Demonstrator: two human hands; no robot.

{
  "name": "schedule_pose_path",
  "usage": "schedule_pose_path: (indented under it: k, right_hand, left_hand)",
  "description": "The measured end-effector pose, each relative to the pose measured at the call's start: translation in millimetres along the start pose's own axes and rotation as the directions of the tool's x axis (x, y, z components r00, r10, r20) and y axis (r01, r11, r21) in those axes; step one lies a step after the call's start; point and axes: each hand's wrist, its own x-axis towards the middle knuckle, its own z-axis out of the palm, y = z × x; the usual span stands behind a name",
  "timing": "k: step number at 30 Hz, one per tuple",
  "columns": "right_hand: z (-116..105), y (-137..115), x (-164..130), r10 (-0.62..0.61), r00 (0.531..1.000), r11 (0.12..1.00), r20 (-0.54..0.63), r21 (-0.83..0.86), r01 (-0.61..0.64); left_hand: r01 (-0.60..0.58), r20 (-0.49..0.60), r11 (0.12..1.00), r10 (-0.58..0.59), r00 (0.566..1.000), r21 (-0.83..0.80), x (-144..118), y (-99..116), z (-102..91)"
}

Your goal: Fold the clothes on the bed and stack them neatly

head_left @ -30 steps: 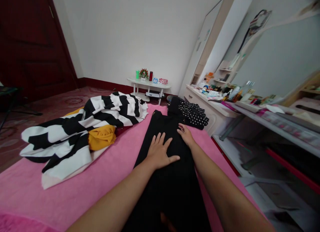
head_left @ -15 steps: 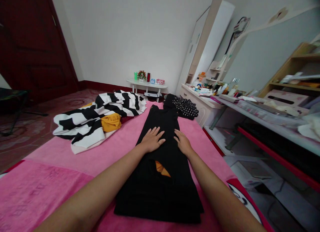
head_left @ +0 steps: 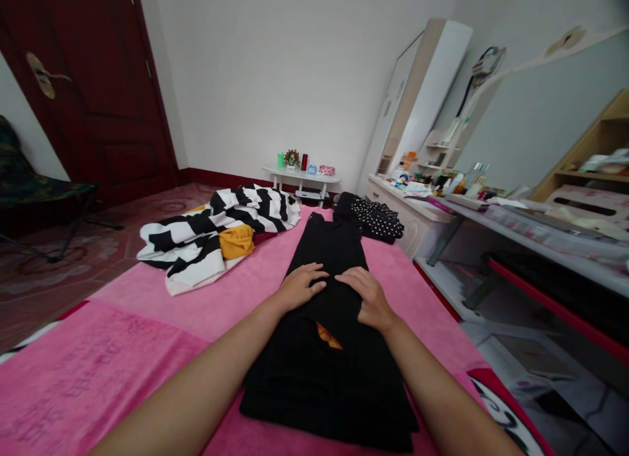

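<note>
A long black garment point(head_left: 329, 390), folded into a narrow strip, lies lengthwise in front of me on a pink blanket point(head_left: 162, 272). A small orange patch point(head_left: 329, 336) shows through a gap in its near half. On the middle of the cloth rests my left hand point(head_left: 301, 287), open, its fingers pointing across to the right. My right hand point(head_left: 367, 295) touches the same cloth, open with the fingers a little bent and directed left. A short stretch of black fabric separates the fingertips of the two hands.
Left of the garment lies a heap of black-and-white clothing point(head_left: 216, 230) with a mustard-yellow piece point(head_left: 236, 241). Folded polka-dot clothing point(head_left: 376, 217) sits at the far right. A cluttered desk point(head_left: 531, 233) lines the right side; a folding chair point(head_left: 44, 187) stands left.
My right hand has moved from the garment's right edge inward onto its middle, nearer my left hand. The view has turned slightly left.
</note>
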Motion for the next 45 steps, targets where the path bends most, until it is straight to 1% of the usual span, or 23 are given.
schedule_pose_path:
  k: [3, 6, 8, 10, 12, 14, 16, 17, 20, 22, 23, 26, 27, 28, 31, 33, 35, 37, 39, 40, 42, 43, 45]
  right_hand:
    - [5, -7, -1, -0.034, 0.999, 0.999, -0.02, 0.021, 0.035]
    - [12, -8, -1, 0.084, 0.981, 0.996, -0.177, 0.05, -0.076]
    - [16, -7, 0, 0.258, 0.909, 0.966, -0.328, 0.103, -0.237]
    - [19, -4, 2, 0.43, 0.797, 0.902, -0.425, 0.177, -0.392]
    - [21, -1, 5, 0.55, 0.705, 0.834, -0.448, 0.258, -0.487]
    - [21, 0, 7, 0.61, 0.662, 0.792, -0.436, 0.339, -0.507]
    - [21, -1, 8, 0.622, 0.66, 0.781, -0.421, 0.391, -0.487]
    - [20, -2, 8, 0.615, 0.676, 0.784, -0.406, 0.406, -0.469]
    - [20, -3, 3, 0.548, 0.788, 0.795, -0.281, 0.468, -0.386]
    - [22, 0, -1, 0.527, 0.828, 0.754, -0.192, 0.556, -0.351]
    - [24, 3, -3, 0.549, 0.819, 0.715, -0.166, 0.601, -0.357]
    - [28, 11, -2, 0.677, 0.723, 0.585, -0.139, 0.697, -0.414]
    - [28, 12, 0, 0.699, 0.706, 0.558, -0.118, 0.708, -0.434]
    - [28, 11, 2, 0.7, 0.709, 0.544, -0.084, 0.707, -0.453]
    - [24, 3, 11, 0.61, 0.79, 0.563, 0.057, 0.671, -0.483]
    - [22, -2, 14, 0.557, 0.825, 0.576, 0.099, 0.669, -0.47]
    - [22, -3, 14, 0.581, 0.813, 0.577, 0.042, 0.683, -0.448]
    - [22, 0, 12, 0.65, 0.756, 0.588, -0.076, 0.681, -0.437]
    - [23, 2, 11, 0.678, 0.712, 0.63, -0.186, 0.646, -0.431]
    - [23, 2, 10, 0.669, 0.712, 0.65, -0.211, 0.631, -0.424]
    - [24, 1, 11, 0.641, 0.745, 0.649, -0.186, 0.65, -0.396]
    - [25, 0, 12, 0.639, 0.756, 0.612, -0.144, 0.69, -0.386]
    - [26, -2, 13, 0.671, 0.741, 0.457, -0.025, 0.801, -0.387]
  left_hand:
    - [0.004, -0.024, 0.998, -0.005, 1.0, -0.07, 1, -3, -0.1]
    - [-0.004, -0.034, 0.988, -0.001, 0.999, -0.154, 2, -5, -0.3]
    - [-0.034, -0.061, 0.976, 0.021, 0.998, -0.217, 1, -4, -0.9]
    - [-0.078, -0.09, 0.962, 0.056, 0.994, -0.262, -1, -1, -2.6]
    - [-0.114, -0.078, 0.953, 0.096, 0.992, -0.282, -4, 4, -5.4]
    - [-0.123, -0.059, 0.951, 0.111, 0.992, -0.284, -6, 10, -8.0]
    - [-0.105, -0.081, 0.963, 0.088, 0.993, -0.248, -7, 15, -8.9]
    - [-0.091, -0.111, 0.971, 0.068, 0.992, -0.22, -8, 17, -8.4]
    - [-0.073, -0.201, 0.977, 0.032, 0.979, -0.2, -6, 22, -4.3]
    - [-0.09, -0.248, 0.956, 0.019, 0.969, -0.28, -3, 23, -1.2]
    - [-0.095, -0.265, 0.936, 0.001, 0.964, -0.339, -2, 22, 0.1]
    - [-0.073, -0.287, 0.869, -0.081, 0.954, -0.489, 1, 19, 2.4]
    - [-0.065, -0.288, 0.853, -0.102, 0.952, -0.518, 2, 18, 2.7]
    - [-0.06, -0.289, 0.843, -0.115, 0.95, -0.535, 3, 17, 2.8]
    - [-0.064, -0.293, 0.828, -0.123, 0.948, -0.556, 3, 16, 1.8]
    - [-0.066, -0.286, 0.824, -0.118, 0.951, -0.562, 3, 18, 0.6]
    - [-0.065, -0.293, 0.82, -0.128, 0.947, -0.569, 4, 19, -0.3]
    - [-0.072, -0.304, 0.788, -0.149, 0.941, -0.611, 5, 19, 0.0]
    - [-0.096, -0.3, 0.714, -0.165, 0.94, -0.694, 6, 17, 1.3]
    - [-0.11, -0.291, 0.671, -0.164, 0.942, -0.734, 7, 16, 1.9]
    - [-0.138, -0.281, 0.593, -0.155, 0.947, -0.794, 8, 14, 2.5]
    - [-0.145, -0.277, 0.56, -0.158, 0.948, -0.816, 8, 13, 2.2]
    - [-0.134, -0.25, 0.478, -0.188, 0.95, -0.868, 7, 12, 0.9]
